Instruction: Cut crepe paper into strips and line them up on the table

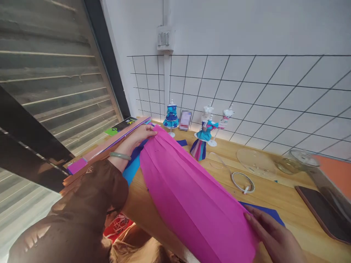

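A large magenta sheet of paper (189,186) with fold creases stretches between my hands over the wooden table. My left hand (144,133) pinches its far left corner, near the stack of coloured paper; a green bangle (120,156) circles that wrist. At the near right, my right hand (271,230) grips the sheet's other end between thumb and fingers. Blue paper (131,168) lies partly hidden under my left forearm, and a dark blue sheet (265,212) shows just beyond my right hand.
Small dress stands (171,118) and a doll-sized dress in blue and pink (204,137) stand along the wall. A roll of tape (243,182), a clear disc (256,160) and a phone (323,212) lie to the right. Long paper packs (109,142) line the left edge.
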{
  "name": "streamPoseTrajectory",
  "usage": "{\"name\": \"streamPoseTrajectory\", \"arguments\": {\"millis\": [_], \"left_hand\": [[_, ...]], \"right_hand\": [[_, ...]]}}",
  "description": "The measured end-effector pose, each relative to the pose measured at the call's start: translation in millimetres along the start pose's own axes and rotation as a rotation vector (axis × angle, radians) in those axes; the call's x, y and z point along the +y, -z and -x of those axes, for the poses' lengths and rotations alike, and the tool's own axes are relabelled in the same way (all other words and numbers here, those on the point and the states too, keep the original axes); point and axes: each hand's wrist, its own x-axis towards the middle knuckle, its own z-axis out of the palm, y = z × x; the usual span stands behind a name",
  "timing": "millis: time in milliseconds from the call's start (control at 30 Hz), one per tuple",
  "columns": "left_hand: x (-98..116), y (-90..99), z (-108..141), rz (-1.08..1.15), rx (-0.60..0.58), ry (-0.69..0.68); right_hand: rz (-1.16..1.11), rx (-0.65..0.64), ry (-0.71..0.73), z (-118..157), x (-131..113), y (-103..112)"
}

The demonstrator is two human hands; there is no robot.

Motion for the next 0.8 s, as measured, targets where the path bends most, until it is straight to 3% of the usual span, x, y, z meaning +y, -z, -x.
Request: {"name": "streamPoseTrajectory", "arguments": {"millis": [200,400,567,800], "left_hand": [[14.3,-20.7,-21.8,0.132,-0.008,-0.061],[7.2,-35.6,-33.3,0.222,-0.018,-0.04],[0.2,-42.0,-38.3,0.321,-0.033,-0.024],[6.6,-44.8,-29.4,0.491,-0.071,-0.113]], "right_hand": [[0.011,-0.041,-0.008,-28.7,-11.6,32.9],[0.101,-0.082,0.049,-60.8,-6.9,52.8],[0.168,0.024,0.089,-70.5,-12.9,71.4],[0.154,0.268,-0.007,-51.1,-33.1,100.1]]}}
